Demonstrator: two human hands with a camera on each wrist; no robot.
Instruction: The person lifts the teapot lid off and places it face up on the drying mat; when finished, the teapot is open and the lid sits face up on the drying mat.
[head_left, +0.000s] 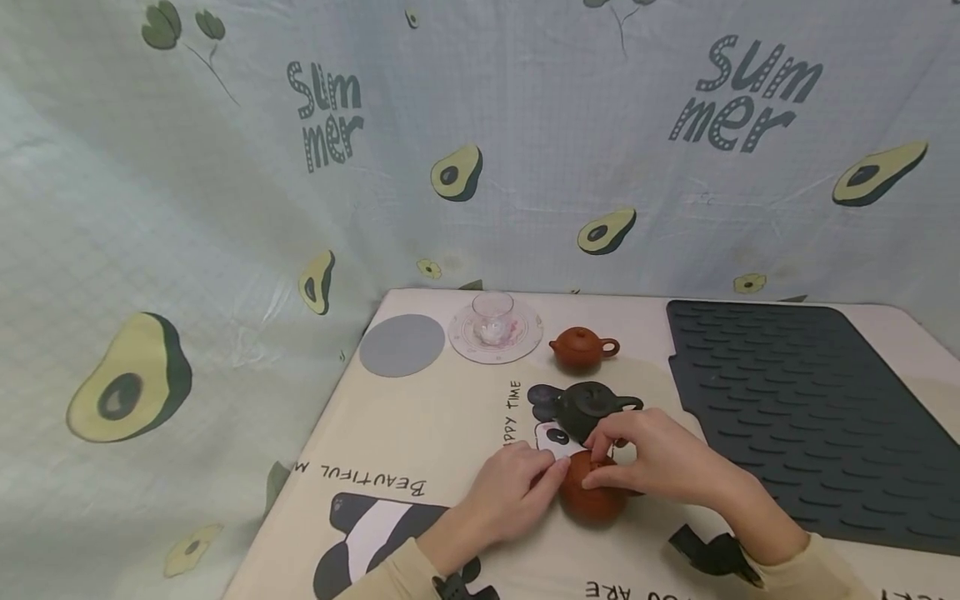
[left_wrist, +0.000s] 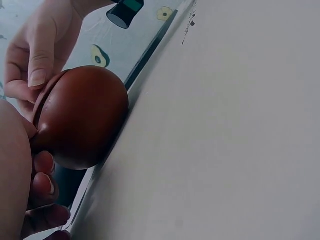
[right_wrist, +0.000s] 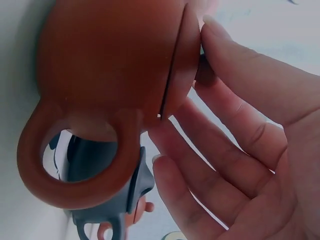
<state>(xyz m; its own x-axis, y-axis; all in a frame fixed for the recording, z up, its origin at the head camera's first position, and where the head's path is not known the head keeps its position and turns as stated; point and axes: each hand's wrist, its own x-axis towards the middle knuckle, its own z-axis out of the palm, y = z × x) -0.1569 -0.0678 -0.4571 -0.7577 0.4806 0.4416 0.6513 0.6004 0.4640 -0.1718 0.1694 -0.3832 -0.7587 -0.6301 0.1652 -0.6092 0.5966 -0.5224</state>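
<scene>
A round reddish-brown clay teapot (head_left: 594,502) stands on the table before me, its handle (right_wrist: 35,160) large in the right wrist view. With thumb and index finger, my right hand (head_left: 663,462) pinches the knob (right_wrist: 205,70) of its lid (right_wrist: 181,67). The lid sits on the pot's mouth, a thin dark seam along its rim. On the opposite side, my left hand (head_left: 513,492) holds the short spout (left_wrist: 42,137), its fingers curled below it. Just behind stands a black teapot (head_left: 588,404), close to my right fingertips.
A smaller reddish-brown teapot (head_left: 580,348) stands farther back. Left of it, a clear glass cup (head_left: 492,312) rests on a patterned plate (head_left: 468,346), beside a grey round mat (head_left: 402,346). A dark ridged mat (head_left: 787,417) covers the right side of the printed tablecloth (head_left: 420,417).
</scene>
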